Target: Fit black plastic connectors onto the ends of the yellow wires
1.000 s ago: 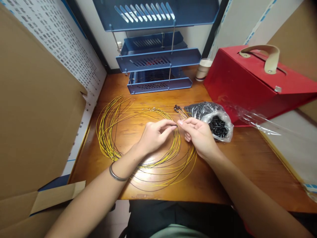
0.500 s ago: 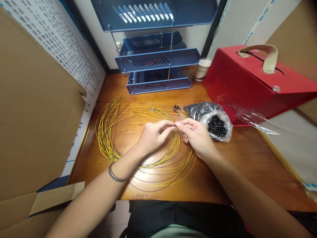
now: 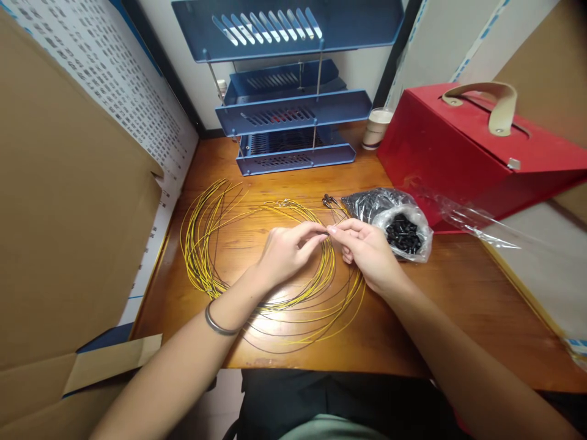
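Note:
A loose coil of thin yellow and dark wires (image 3: 197,263) lies on the wooden table, curving under both hands. Above the coil's right side, my left hand (image 3: 291,247) is closed in a pinch, with a bracelet on the wrist. Its fingertips meet those of my right hand (image 3: 364,247), which also pinches. Whatever sits between the fingertips is too small and covered to make out. Just beyond my right hand, some wires end in small black parts (image 3: 328,200). Beside that hand is an open clear plastic bag (image 3: 424,244) filled with small black pieces (image 3: 403,235).
A blue tiered tray rack (image 3: 293,162) stands at the back, with a paper cup (image 3: 376,129) by its right side. The red box (image 3: 458,165) with a beige handle occupies the right rear. Cardboard (image 3: 68,183) walls off the left side.
The whole view has shifted very slightly to the right. Both hands keep their fingertip-to-fingertip pinch at nearly the same spot over the wires.

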Motion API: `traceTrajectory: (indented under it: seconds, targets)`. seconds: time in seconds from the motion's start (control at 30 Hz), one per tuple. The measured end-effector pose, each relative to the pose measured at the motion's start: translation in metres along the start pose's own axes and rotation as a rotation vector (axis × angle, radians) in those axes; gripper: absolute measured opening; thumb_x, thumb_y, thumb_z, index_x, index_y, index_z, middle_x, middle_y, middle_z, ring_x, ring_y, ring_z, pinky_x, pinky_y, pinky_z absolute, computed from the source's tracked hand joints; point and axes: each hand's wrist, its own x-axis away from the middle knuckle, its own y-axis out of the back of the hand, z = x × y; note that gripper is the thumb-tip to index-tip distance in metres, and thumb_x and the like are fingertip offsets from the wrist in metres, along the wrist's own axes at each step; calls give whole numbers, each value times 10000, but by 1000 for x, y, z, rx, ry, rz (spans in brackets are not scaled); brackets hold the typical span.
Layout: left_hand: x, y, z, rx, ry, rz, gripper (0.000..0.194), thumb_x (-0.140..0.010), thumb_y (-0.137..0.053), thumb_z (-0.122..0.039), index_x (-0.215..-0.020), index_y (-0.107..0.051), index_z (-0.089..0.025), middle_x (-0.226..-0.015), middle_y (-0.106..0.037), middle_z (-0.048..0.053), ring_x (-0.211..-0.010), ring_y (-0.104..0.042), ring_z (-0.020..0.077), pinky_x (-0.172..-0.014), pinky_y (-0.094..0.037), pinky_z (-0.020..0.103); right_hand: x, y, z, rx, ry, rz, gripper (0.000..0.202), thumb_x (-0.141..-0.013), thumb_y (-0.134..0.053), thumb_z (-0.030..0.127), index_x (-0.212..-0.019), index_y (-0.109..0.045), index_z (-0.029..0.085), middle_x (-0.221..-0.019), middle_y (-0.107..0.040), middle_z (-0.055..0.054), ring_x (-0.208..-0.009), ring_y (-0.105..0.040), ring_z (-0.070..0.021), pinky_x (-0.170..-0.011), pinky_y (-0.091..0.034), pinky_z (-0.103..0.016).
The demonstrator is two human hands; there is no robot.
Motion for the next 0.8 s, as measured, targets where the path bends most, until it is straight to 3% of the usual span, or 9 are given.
traceTrajectory:
  seconds: [0.17,0.8]
  targets:
    - [1,-1,1,16,5,-28,166,-957,-635,-315,-1056,-700,-199,-883,-799,6,-692,-736,116,-648,-528,198,0,0,1,-45,19,-43,427,-620,-888,487,-741,-613,184,-448,-467,83,-391,-349,-64,-387,-237,-215]
    - [0,0,1,15,-30,-13,131,-945,-650,-286,-986,-733,-194,-856,-800,10,-621,-701,108,-605,-500,200,-1,1,-3,57,34,14,405,-673,-858,497,-752,-634,169,-476,-469,70,-424,-341,-66,-419,-216,-230]
